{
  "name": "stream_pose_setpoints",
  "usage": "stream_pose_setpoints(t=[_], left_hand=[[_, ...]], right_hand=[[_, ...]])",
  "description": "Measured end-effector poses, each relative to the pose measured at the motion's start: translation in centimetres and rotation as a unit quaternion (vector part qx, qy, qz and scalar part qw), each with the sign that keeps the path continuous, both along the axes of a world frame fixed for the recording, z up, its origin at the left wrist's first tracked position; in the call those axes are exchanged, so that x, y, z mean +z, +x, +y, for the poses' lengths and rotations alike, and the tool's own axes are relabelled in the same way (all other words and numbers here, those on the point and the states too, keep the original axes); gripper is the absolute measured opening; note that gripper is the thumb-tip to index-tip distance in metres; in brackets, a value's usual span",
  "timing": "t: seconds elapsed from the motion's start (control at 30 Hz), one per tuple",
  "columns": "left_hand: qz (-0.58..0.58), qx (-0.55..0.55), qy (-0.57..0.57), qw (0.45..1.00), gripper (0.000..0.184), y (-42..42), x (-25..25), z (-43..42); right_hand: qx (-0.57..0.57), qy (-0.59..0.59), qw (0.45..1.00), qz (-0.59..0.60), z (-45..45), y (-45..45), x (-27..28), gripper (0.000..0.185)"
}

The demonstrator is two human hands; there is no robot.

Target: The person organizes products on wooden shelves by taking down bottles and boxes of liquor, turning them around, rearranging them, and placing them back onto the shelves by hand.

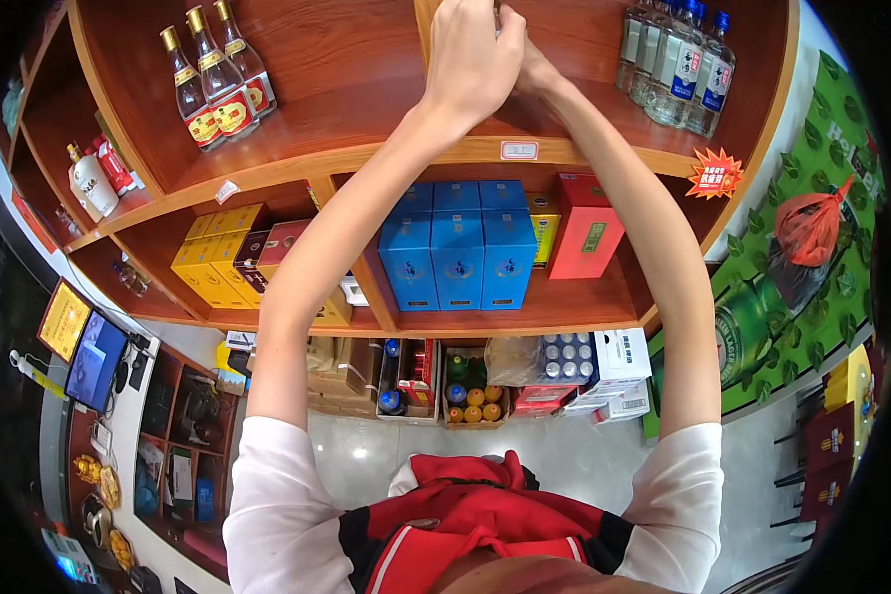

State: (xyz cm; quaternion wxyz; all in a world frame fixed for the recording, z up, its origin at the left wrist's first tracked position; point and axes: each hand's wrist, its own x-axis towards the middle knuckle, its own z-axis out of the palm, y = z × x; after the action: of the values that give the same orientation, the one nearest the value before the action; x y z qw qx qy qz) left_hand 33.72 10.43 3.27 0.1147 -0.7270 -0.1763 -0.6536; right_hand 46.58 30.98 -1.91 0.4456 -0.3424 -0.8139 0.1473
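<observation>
Both hands are raised together at the top middle, in front of the upper wooden shelf (356, 99). My left hand (475, 59) is closed, its fingers curled away from view; what it holds, if anything, is hidden. Close behind it, my right hand (533, 69) is mostly covered, so its fingers do not show. Clear bottles with red and yellow labels (230, 104) stand on that shelf to the left. Several blue-capped clear bottles (678, 74) stand at its right end. A small price tag (520, 150) is on the shelf edge below the hands.
Under the hands, a lower shelf holds blue boxes (457, 259), a red box (586, 230) and yellow boxes (213, 259). Floor-level crates include a carton of orange-topped bottles (475, 408) and shrink-wrapped cans (567, 356). A monitor (96, 361) is at left; a red bag (807, 228) hangs right.
</observation>
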Motion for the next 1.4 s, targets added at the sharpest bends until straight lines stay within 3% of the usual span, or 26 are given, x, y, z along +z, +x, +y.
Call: stream_pose_setpoints(t=[0.03,0.07,0.1,0.17,0.2,0.3,0.37,0.4,0.43,0.5,0.53,0.7,0.8,0.83,0.9,0.97,1.03,1.1,1.17,1.2,1.4], left_hand=[[0.001,0.002,0.001,1.0,0.023,0.6,0.1,0.4],[-0.008,0.013,-0.005,1.0,0.026,1.4,0.1,0.7],[-0.018,0.024,-0.009,1.0,0.029,2.0,0.3,1.0],[0.003,0.032,-0.05,0.998,0.038,2.5,0.4,1.5],[-0.015,0.055,-0.016,0.998,0.041,2.8,0.2,2.2],[-0.045,0.07,0.001,0.997,0.052,2.6,0.7,6.0],[-0.073,0.104,-0.03,0.991,0.061,2.9,0.7,7.6],[-0.083,0.073,-0.139,0.984,0.069,3.3,1.6,6.3],[-0.099,-0.014,-0.19,0.977,0.065,3.4,1.8,7.7],[-0.091,-0.262,-0.388,0.879,0.054,3.8,2.9,6.0],[-0.065,-0.328,-0.433,0.837,0.042,4.0,2.9,4.9],[-0.137,-0.389,-0.497,0.764,0.038,5.0,-0.7,-1.4],[-0.155,-0.459,-0.53,0.697,0.041,4.3,-3.9,-3.8],[-0.153,-0.443,-0.536,0.702,0.03,4.5,-4.7,-5.0],[-0.108,-0.447,-0.527,0.715,0.048,4.0,-6.4,-5.3],[-0.126,-0.453,-0.533,0.703,0.048,3.6,-7.3,-6.0],[-0.187,-0.444,-0.587,0.651,0.041,3.2,-7.7,-6.6],[-0.207,-0.456,-0.569,0.653,0.035,2.7,-8.7,-6.8],[-0.146,-0.424,-0.51,0.734,0.051,2.1,-9.4,-7.5],[-0.144,-0.412,-0.497,0.75,0.048,1.7,-9.1,-8.6],[-0.168,-0.409,-0.416,0.794,0.045,-3.4,-6.8,-13.0]], right_hand=[[-0.02,0.033,0.999,0.008,1.0,-0.1,-0.4,0.125],[-0.032,0.042,0.998,0.035,1.9,-0.3,-0.9,0.108],[-0.031,0.045,0.998,0.035,-0.2,0.1,-0.1,0.108],[-0.049,-0.007,0.997,0.059,-6.5,0.6,2.0,0.089],[-0.084,0.024,0.996,0.007,-5.6,1.0,1.7,0.081],[-0.128,-0.018,0.992,0.005,-12.6,3.1,2.6,0.082],[-0.082,-0.022,0.995,0.045,-13.8,4.8,1.8,0.085],[-0.041,-0.046,0.997,0.052,-15.3,5.7,1.8,0.088],[0.0,-0.07,0.996,0.059,-17.2,6.5,1.9,0.092],[-0.011,-0.099,0.993,0.069,-20.6,7.5,1.5,0.088],[0.002,-0.077,0.993,0.092,-21.5,7.9,0.9,0.09],[0.089,-0.129,0.963,0.221,-29.1,8.9,-3.2,0.089],[0.142,-0.091,0.96,0.224,-31.9,9.1,-8.4,0.107],[0.146,-0.117,0.953,0.237,-33.1,8.8,-9.4,0.113],[0.147,-0.14,0.944,0.259,-34.5,8.1,-11.1,0.118],[0.143,-0.168,0.935,0.278,-35.1,7.7,-12.5,0.124],[0.133,-0.12,0.95,0.255,-35.3,7.4,-13.6,0.127],[0.124,-0.12,0.954,0.246,-35.9,7.0,-13.8,0.129],[0.087,-0.144,0.969,0.183,-36.5,6.6,-13.6,0.131],[0.091,-0.116,0.976,0.162,-36.8,6.2,-13.8,0.13],[0.166,-0.105,0.97,0.144,-37.7,1.8,-11.8,0.132]])
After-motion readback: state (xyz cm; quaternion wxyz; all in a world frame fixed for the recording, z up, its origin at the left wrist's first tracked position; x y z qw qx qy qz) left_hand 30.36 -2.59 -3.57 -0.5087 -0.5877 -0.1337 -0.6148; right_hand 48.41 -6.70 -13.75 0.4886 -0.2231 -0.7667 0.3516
